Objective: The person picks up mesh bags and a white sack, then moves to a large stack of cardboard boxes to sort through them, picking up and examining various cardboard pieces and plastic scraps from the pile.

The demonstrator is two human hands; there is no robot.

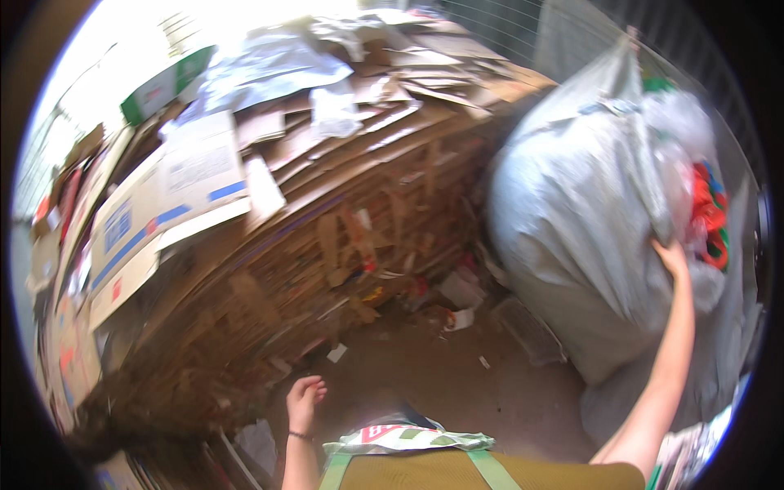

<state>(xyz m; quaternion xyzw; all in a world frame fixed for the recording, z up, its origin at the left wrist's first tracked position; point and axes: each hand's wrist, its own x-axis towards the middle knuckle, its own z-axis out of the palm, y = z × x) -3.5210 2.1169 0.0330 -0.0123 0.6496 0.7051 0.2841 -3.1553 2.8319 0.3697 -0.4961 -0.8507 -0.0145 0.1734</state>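
Note:
My right hand (672, 256) reaches out to a large grey woven sack (576, 202) and touches the edge of its opening; its fingertips are partly hidden by the fold, so its hold is unclear. Clear plastic bags (680, 128) and red and green plastic items (709, 211) bulge from the opening beside that hand. My left hand (304, 395) hangs low in front of me, fingers curled loosely, with a dark band at the wrist. Just right of it, at my waist, is a crumpled printed plastic bag (404, 436).
A tall stack of flattened cardboard (367, 226) spans the left and middle, topped by a printed carton (177, 177) and plastic sheeting (275, 67). Paper scraps (459, 318) and a clear plastic tray (530, 331) lie on the brown floor (441, 380).

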